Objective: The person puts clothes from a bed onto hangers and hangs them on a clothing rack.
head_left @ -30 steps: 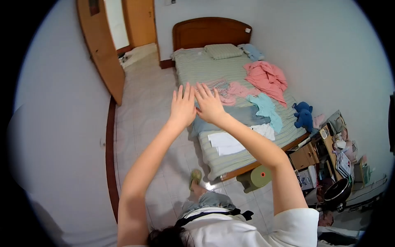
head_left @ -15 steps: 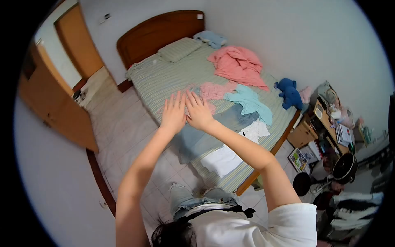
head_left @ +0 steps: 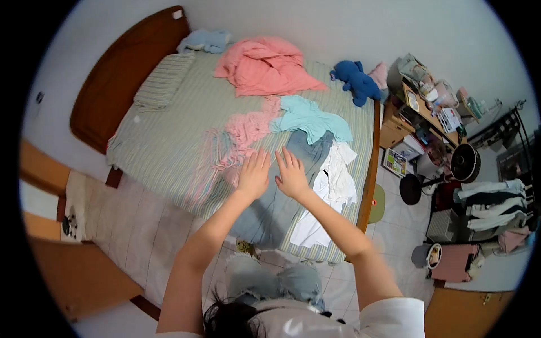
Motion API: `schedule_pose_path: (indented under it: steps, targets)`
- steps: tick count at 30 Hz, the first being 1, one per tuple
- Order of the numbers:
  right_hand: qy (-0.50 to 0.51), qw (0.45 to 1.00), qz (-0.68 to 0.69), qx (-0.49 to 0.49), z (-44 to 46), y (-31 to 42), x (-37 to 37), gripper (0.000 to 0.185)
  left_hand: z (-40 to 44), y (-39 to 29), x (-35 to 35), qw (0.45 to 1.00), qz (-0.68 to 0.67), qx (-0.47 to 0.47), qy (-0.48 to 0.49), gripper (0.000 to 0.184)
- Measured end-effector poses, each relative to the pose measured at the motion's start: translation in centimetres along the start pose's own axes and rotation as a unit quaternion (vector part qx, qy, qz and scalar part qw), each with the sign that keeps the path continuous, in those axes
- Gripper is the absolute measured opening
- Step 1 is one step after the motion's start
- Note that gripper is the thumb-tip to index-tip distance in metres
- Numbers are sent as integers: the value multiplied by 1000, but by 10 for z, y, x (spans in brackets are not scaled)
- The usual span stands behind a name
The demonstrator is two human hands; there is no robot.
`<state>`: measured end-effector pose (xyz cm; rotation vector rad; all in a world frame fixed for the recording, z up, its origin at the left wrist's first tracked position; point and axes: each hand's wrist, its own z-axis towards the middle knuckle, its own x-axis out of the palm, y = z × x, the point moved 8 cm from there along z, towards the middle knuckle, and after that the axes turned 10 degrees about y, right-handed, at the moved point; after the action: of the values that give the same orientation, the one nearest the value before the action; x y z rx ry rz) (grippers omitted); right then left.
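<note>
My left hand (head_left: 255, 176) is stretched out in the air over the bed, fingers extended, holding nothing. Beside it, with a small gap between them, my right hand (head_left: 291, 173) is open and empty too. Beneath and around the hands lie blue-grey jeans (head_left: 265, 217), a pink garment (head_left: 246, 128), and a tangle of pink and light-blue strings (head_left: 217, 155). Beyond the right hand are a light-turquoise shirt (head_left: 309, 117) and white clothes (head_left: 340, 180).
The striped bed (head_left: 186, 112) carries a pink blanket (head_left: 265, 66), a pillow (head_left: 164, 83) and a blue plush toy (head_left: 356, 82). At the right stand a cluttered desk (head_left: 431, 115), a fan (head_left: 465, 163), a green stool (head_left: 377, 204) and a pink suitcase (head_left: 452, 262).
The view has swung to the right and closer to the bed. My hands, touching or nearly touching earlier, have moved slightly apart and now appear over the jeans and pink garment.
</note>
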<state>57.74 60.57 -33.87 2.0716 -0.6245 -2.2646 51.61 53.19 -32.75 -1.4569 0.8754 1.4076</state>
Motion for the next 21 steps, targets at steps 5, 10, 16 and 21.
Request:
schedule_pose_path:
  steps: [5,10,16,21]
  targets:
    - [65,992,17,110,7,-50,98,79,19,45,116,992,-77,-6,98,65]
    - [118,976,18,182,-5,-110,198,77,31,66,239,964,-185,-25,190,61]
    - [149,931,149,299,-26,-205,340,75,34,74,354,935,-222,-34,273,53]
    - [58,854,314,412,-40,-277,438,79,10,87,419,886,-381,-86,251,47]
